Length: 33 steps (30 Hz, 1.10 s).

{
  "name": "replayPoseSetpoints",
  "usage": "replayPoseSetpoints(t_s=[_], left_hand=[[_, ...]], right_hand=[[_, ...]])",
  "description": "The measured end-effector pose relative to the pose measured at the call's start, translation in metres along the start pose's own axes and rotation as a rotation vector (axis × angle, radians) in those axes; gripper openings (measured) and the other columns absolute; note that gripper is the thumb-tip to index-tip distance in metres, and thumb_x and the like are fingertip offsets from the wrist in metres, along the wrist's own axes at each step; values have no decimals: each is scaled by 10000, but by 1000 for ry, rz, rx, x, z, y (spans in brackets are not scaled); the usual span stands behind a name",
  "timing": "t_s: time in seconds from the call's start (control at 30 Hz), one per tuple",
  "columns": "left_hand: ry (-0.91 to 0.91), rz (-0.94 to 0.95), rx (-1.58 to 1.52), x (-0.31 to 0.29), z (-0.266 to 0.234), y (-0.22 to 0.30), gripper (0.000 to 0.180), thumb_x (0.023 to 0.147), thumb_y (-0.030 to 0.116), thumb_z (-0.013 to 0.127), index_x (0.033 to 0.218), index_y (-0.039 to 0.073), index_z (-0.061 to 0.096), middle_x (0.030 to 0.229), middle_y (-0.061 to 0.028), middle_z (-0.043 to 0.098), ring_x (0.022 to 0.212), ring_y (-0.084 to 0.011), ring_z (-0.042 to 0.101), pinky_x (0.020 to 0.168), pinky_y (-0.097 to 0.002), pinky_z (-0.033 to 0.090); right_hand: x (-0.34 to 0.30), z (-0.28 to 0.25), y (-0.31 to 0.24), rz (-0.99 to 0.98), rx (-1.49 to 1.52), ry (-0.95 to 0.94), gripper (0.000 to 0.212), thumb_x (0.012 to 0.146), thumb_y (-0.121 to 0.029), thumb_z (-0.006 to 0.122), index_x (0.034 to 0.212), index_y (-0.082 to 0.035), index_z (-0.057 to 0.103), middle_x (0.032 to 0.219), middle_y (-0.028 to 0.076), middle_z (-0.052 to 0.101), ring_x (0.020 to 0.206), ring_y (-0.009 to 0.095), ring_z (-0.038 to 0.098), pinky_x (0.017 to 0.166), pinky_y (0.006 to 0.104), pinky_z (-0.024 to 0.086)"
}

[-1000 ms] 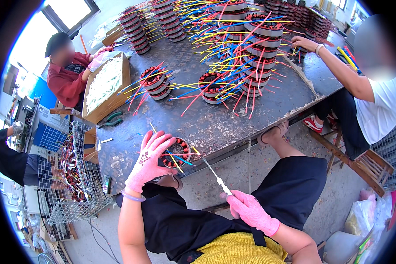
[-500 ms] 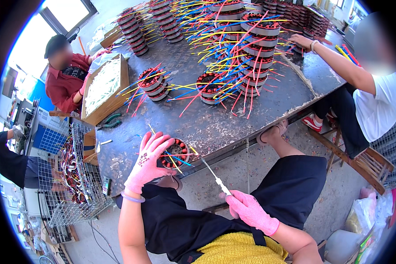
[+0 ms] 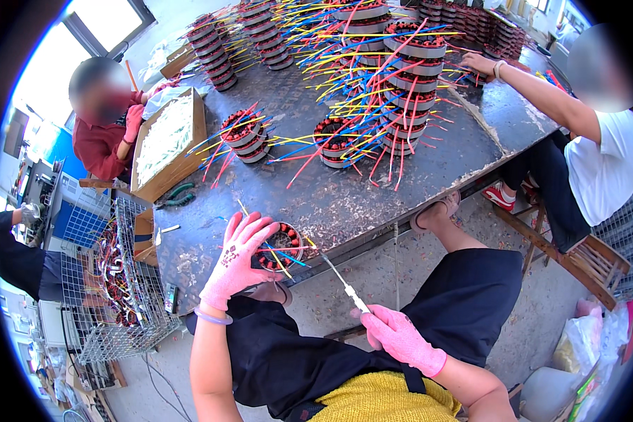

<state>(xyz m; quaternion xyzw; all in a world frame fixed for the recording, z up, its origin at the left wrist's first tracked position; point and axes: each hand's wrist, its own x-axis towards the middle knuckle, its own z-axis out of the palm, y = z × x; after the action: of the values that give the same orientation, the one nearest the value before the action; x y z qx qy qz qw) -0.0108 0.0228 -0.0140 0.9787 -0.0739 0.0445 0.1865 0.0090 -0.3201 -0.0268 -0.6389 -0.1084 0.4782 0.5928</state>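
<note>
A ring-shaped motor stator (image 3: 288, 235) with red windings sits at the near table edge, with yellow, blue and red wires sticking out. My left hand (image 3: 238, 260), in a pink glove, grips its left side, fingers over the far rim and thumb at the near rim. My right hand (image 3: 401, 337), also gloved in pink, is closed round the end of a slim tool (image 3: 352, 290) with a white handle and thin metal shaft. The tool points up and left; its tip is at or beside a short yellow wire end by the stator's right rim. Contact is hard to make out.
Stacks of stators (image 3: 411, 91) with long wires stand across the table (image 3: 316, 204). A box of white pieces (image 3: 165, 148) and green-handled pliers (image 3: 180, 195) lie at left. A wire basket (image 3: 130, 302) stands by the left edge. Co-workers sit at left and right.
The left co-worker has lifted a gloved hand beside the box and raised their head. My own hands, the stator and the tool have hardly moved.
</note>
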Motion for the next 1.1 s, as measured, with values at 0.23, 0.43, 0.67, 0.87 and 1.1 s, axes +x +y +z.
replayPoseSetpoints(t_s=[0.23,0.43,0.67,0.87,1.1], left_hand=[[30,0,-12,5,0,5,917,501,284,903,1338,112,571,1373,-76,572,1410,-310,412,1235,-510,177],[91,-27,8,13,5,13,888,489,399,935,1233,89,563,1284,-100,598,1343,-308,474,1227,-508,198],[76,-59,-147,3,2,3,883,546,413,926,1257,71,530,1261,-111,600,1313,-297,499,1236,-484,179],[252,-190,-181,7,-29,25,855,515,399,958,1200,31,600,1136,-128,620,1111,-308,596,985,-390,463],[400,-178,-184,11,-82,75,855,524,442,953,1174,7,607,1099,-141,639,1047,-305,605,947,-397,474]], right_hand=[[-2,-4,10,4,100,42,378,1055,-285,477,1253,6,616,685,-2,509,599,69,482,568,257,410],[-10,-17,13,-54,65,95,371,1053,-286,500,1243,8,621,675,-28,527,600,55,485,566,237,394],[-43,-26,-4,-87,197,195,361,1046,-272,519,1243,13,621,632,-56,485,540,36,387,510,211,281],[-53,-44,2,-182,90,296,390,1045,-299,487,1185,32,638,566,-52,457,436,30,335,406,200,235],[-57,-64,1,-216,131,332,398,1041,-328,500,1188,13,644,560,-57,458,442,23,329,421,204,216]])
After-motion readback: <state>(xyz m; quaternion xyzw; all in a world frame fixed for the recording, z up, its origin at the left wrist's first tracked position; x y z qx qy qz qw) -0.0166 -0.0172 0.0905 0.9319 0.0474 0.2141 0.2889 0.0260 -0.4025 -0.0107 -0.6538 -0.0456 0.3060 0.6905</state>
